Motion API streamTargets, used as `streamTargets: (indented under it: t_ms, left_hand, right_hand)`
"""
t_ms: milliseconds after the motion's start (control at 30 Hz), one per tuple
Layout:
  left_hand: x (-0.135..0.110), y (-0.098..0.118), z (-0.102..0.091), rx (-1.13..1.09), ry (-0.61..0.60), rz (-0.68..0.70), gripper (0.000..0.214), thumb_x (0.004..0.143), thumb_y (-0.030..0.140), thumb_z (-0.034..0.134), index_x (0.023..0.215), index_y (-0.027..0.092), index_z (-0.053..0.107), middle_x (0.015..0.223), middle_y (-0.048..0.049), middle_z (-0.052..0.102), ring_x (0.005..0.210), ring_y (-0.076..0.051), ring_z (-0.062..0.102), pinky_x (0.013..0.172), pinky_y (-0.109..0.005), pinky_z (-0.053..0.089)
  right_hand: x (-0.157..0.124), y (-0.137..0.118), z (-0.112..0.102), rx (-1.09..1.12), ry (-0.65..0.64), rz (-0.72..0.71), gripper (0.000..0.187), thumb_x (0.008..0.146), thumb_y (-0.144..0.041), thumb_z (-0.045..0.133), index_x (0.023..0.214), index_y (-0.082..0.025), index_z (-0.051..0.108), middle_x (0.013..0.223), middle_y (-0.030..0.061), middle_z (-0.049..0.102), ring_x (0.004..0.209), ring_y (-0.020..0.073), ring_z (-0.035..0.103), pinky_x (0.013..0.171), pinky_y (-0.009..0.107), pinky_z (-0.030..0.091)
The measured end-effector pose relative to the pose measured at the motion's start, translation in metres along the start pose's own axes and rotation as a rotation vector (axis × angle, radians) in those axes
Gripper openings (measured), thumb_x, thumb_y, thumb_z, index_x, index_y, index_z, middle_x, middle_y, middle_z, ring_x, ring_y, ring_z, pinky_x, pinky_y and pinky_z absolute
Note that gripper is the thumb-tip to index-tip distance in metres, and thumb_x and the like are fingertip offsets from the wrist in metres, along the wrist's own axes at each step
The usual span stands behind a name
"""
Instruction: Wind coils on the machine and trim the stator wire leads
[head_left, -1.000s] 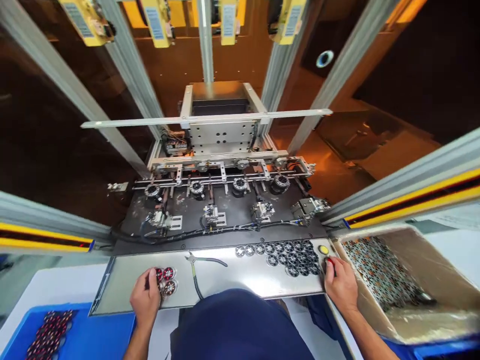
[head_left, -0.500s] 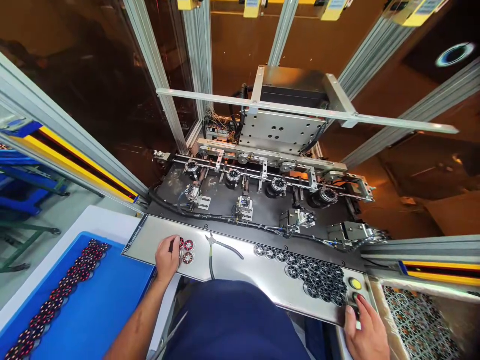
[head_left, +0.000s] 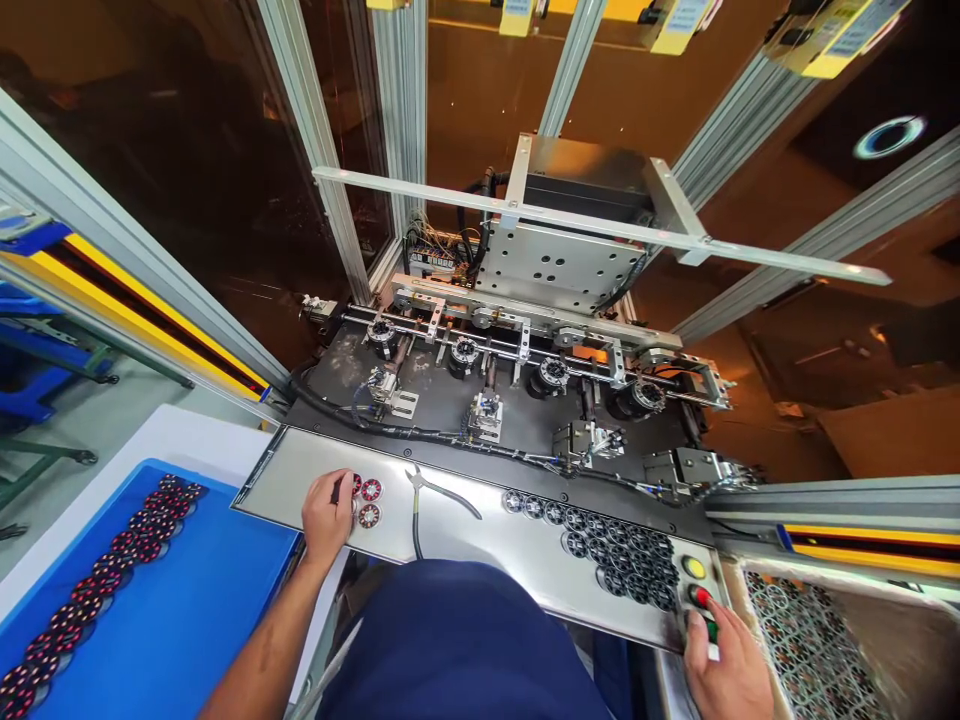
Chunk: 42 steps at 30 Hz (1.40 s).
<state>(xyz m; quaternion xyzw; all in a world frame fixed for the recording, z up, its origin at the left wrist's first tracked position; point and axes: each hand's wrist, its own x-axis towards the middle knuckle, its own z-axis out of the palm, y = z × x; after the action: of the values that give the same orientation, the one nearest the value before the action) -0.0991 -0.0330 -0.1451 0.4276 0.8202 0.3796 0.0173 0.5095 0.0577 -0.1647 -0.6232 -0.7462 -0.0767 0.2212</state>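
Note:
My left hand rests at the left part of the steel ledge, its fingers curled around something dark that I cannot make out. Right beside it lie several small round motor stators with red windings. A pair of cutting pliers lies with its handles spread, a little further right. At the ledge's right end, my right hand is at the push buttons, thumb and forefinger apart. Its forefinger is close to the red button, and the green button shows between thumb and fingers.
Several dark stators stand in rows left of the yellow button. Behind the ledge is a machine with round fixtures and a long metal bar. A blue tray holds red stators; a lined box of parts stands right.
The view has shifted slightly. My right forefinger has drawn back a little, so the red and green buttons show more. My left hand stays beside the red stators.

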Motion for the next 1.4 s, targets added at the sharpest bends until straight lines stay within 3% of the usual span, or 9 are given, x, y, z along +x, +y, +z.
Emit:
streamTargets:
  t_ms: [300,567,900,1233,1400]
  left_hand:
    - [0.001,0.003,-0.001,-0.004,0.001,0.002,0.025,0.096,0.035,0.06,0.11,0.016,0.066,0.109,-0.007,0.069,0.096,-0.02,0.068,0.087,-0.043,0.057]
    - [0.001,0.001,-0.001,0.003,-0.004,-0.006,0.025,0.096,0.036,0.06,0.109,0.016,0.066,0.11,-0.0071,0.07,0.098,-0.02,0.068,0.089,-0.044,0.056]
    - [0.001,0.001,-0.002,-0.006,-0.002,-0.001,0.024,0.096,0.036,0.06,0.108,0.016,0.066,0.108,-0.0067,0.07,0.096,-0.02,0.068,0.088,-0.043,0.056]
    - [0.001,0.001,-0.002,-0.024,-0.011,-0.024,0.025,0.096,0.037,0.059,0.106,0.016,0.067,0.107,-0.0066,0.07,0.097,-0.02,0.068,0.09,-0.044,0.056]
    - [0.001,0.005,-0.001,-0.05,0.007,-0.077,0.03,0.096,0.042,0.058,0.107,0.016,0.067,0.105,-0.0067,0.071,0.098,-0.021,0.068,0.092,-0.046,0.054]
  right_hand:
    - [0.0,0.006,-0.003,-0.021,-0.024,0.08,0.049,0.09,-0.044,0.039,0.113,-0.01,0.066,0.112,0.0196,0.067,0.114,0.0388,0.062,0.096,0.052,0.049]
    - [0.002,0.007,-0.005,-0.064,-0.022,0.115,0.053,0.092,-0.045,0.037,0.106,-0.007,0.071,0.116,0.0242,0.069,0.107,0.0398,0.067,0.09,0.052,0.053]
    - [0.003,0.004,-0.006,-0.078,-0.006,0.139,0.054,0.091,-0.049,0.037,0.107,-0.011,0.072,0.115,0.0205,0.071,0.102,0.0376,0.069,0.087,0.051,0.054]
    - [0.006,0.006,-0.01,-0.075,-0.062,0.127,0.05,0.088,-0.047,0.037,0.104,-0.015,0.071,0.114,0.0178,0.071,0.108,0.0371,0.068,0.089,0.05,0.053]
    - [0.006,0.016,-0.012,-0.034,-0.14,0.106,0.05,0.085,-0.048,0.037,0.1,-0.015,0.071,0.11,0.0186,0.073,0.101,0.0381,0.07,0.082,0.051,0.056]
